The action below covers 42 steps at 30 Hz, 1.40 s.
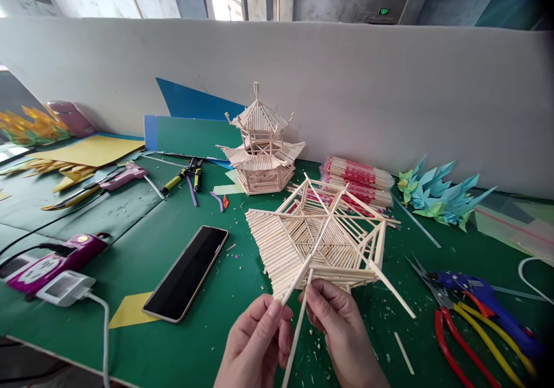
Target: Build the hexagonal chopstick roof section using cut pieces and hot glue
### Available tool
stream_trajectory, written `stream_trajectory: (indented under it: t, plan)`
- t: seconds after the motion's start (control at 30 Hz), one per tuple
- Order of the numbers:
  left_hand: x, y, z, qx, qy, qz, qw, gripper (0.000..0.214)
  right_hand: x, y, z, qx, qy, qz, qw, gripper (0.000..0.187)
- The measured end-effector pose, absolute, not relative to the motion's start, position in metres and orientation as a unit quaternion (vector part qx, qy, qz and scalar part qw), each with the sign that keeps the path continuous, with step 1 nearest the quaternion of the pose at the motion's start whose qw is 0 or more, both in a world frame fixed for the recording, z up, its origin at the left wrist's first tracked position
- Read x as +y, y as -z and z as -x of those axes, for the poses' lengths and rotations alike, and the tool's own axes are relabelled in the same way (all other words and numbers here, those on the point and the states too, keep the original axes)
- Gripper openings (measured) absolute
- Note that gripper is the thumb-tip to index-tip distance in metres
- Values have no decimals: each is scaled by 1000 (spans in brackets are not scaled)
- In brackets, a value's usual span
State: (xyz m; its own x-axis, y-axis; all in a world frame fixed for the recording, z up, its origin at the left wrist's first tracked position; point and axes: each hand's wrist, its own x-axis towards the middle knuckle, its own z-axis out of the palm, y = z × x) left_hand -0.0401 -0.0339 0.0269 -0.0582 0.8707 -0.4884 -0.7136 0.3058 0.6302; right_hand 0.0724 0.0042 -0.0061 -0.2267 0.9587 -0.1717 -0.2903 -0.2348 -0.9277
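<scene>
In the head view, a partly covered model of thin wooden sticks (277, 243) lies on the green table before me. Its left side carries a slope of closely laid sticks, while the right side shows bare framework. My left hand (259, 339) pinches the near corner of this model, at the end of a long ridge stick. Between the thumb and fingers of my right hand (335, 319) is a loose wooden stick (295, 342), slanting down toward the table's front edge. The stick's upper end is close to the model's near edge; whether they touch I cannot tell.
Behind stands a finished stick pagoda (259, 168), beside bundled sticks (359, 174). A phone (186, 272) and power strip (64, 267) lie left. Pliers (454, 330) and a blue glue gun (480, 295) lie right. A pink glue gun (125, 177) lies farther back.
</scene>
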Motion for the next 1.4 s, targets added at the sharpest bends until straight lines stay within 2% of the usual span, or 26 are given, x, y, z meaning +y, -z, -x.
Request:
stream_trajectory:
  t: [0.2,0.73,1.2,1.4]
  plan:
    - [-35,-26,42,432,-580,-106,683,26,5,9,-72,-415,-660,419,465,31]
    - [-35,-30,44,403,-582,-106,698,14,5,4,-73,-410,-671,405,466,30]
    - [-34,-35,43,405,-591,-79,693,17,4,9,-71,-397,-679,402,468,30]
    - [-34,-25,46,423,-559,-132,701,22,3,9,-71,-391,-679,408,469,30]
